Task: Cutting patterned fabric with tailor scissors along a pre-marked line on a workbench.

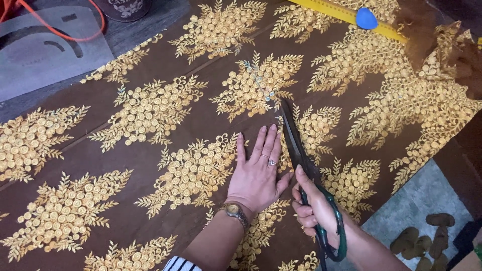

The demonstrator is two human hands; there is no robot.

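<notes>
A brown fabric (150,150) with gold embroidered leaf and coin clusters is spread over the table. My left hand (257,173) lies flat on it with fingers together, palm down, a ring on one finger and a watch on the wrist. Right beside it, my right hand (315,208) grips the green handles of large scissors (301,155). Their dark blades point away from me and rest in the fabric just right of my left fingers.
A yellow ruler (341,12) with a blue chalk piece (366,18) on it lies at the far edge. Bunched fabric (452,55) sits at the top right. A grey template (40,50) and an orange cord (95,25) lie at the top left. Sandals (432,236) rest on the floor.
</notes>
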